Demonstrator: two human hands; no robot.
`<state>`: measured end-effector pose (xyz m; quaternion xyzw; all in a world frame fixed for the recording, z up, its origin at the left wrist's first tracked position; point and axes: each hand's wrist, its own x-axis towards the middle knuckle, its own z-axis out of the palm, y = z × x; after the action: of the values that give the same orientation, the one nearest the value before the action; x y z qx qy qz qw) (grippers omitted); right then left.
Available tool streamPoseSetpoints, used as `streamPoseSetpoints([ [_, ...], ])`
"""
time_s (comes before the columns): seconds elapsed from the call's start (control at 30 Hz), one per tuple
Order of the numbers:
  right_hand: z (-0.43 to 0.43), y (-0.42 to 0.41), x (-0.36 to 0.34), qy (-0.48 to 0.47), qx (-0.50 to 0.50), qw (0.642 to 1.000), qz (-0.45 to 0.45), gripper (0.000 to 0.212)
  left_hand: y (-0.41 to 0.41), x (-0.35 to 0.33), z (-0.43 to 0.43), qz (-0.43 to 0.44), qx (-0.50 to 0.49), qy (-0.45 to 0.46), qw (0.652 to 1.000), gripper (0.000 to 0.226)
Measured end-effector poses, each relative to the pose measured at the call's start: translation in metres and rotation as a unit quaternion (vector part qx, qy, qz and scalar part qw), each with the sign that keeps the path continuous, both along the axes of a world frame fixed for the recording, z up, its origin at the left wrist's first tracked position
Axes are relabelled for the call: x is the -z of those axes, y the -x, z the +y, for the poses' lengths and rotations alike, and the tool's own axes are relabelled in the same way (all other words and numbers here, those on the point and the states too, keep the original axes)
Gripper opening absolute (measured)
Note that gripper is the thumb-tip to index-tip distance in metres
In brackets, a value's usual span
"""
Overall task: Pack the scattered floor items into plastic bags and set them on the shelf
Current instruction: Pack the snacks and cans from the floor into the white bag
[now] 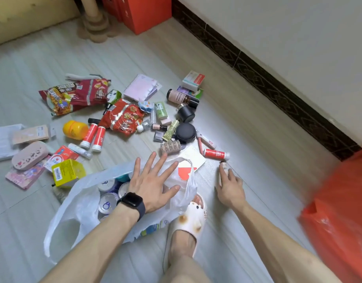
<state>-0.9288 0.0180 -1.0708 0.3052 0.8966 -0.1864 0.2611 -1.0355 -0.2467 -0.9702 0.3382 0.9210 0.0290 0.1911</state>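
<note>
A pale floor is seen from above, strewn with small household items. At six o'clock, nearest the camera, a foot in a white slipper is planted. Just beside it, at seven o'clock, a white plastic bag lies open on the floor, and several drink cans are seen inside it. The left hand, with a dark watch on its wrist, is laid flat on the bag's far side, fingers straight and spread wide, with nothing gripped. At five o'clock the right hand is lowered to the floor, its fingers curled round a small white bottle. An orange plastic bag, blurred, fills the edge at four o'clock, well apart from the white one.

Just beyond the right hand, a single red tube lies on its side. At eight o'clock a yellow carton sits just beside the white bag, with a pink oval case further left. Towards the centre, a round black case, two white-capped red tubes and a yellow egg-shaped container are scattered. Further off, at eleven o'clock, red snack packets are heaped; at twelve o'clock a spiral notebook and a small medicine box lie. Farthest, red boxes stand at twelve o'clock, and a dark skirting board runs from one to three o'clock.
</note>
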Motion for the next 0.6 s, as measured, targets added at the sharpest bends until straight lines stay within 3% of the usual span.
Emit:
streamPoseSetpoints([
  [0.1, -0.014, -0.009, -0.002, -0.028, 0.004, 0.998, 0.052, 0.055, -0.009, 0.011, 0.000, -0.023, 0.005, 0.062, 0.998, 0.088],
  [0.2, -0.021, -0.009, -0.012, 0.032, 0.083, 0.990, 0.109, 0.047, -0.013, 0.017, -0.007, 0.002, 0.008, 0.064, 0.998, 0.088],
  [0.3, -0.032, -0.001, -0.044, 0.115, 0.196, 0.952, 0.205, 0.041, -0.010, 0.013, -0.023, 0.073, 0.026, 0.023, 0.997, 0.081],
  [0.4, -0.055, 0.009, -0.101, 0.211, 0.249, 0.892, 0.314, 0.031, -0.003, 0.006, -0.051, 0.122, 0.040, 0.024, 0.991, 0.076],
  [0.5, -0.086, 0.014, -0.152, 0.256, 0.146, 0.880, 0.373, 0.027, 0.001, -0.003, -0.079, 0.134, 0.031, 0.064, 0.988, 0.070],
  [0.6, -0.117, 0.020, -0.183, 0.221, -0.037, 0.915, 0.337, 0.020, 0.000, -0.004, -0.099, 0.131, 0.012, 0.106, 0.986, 0.069],
])
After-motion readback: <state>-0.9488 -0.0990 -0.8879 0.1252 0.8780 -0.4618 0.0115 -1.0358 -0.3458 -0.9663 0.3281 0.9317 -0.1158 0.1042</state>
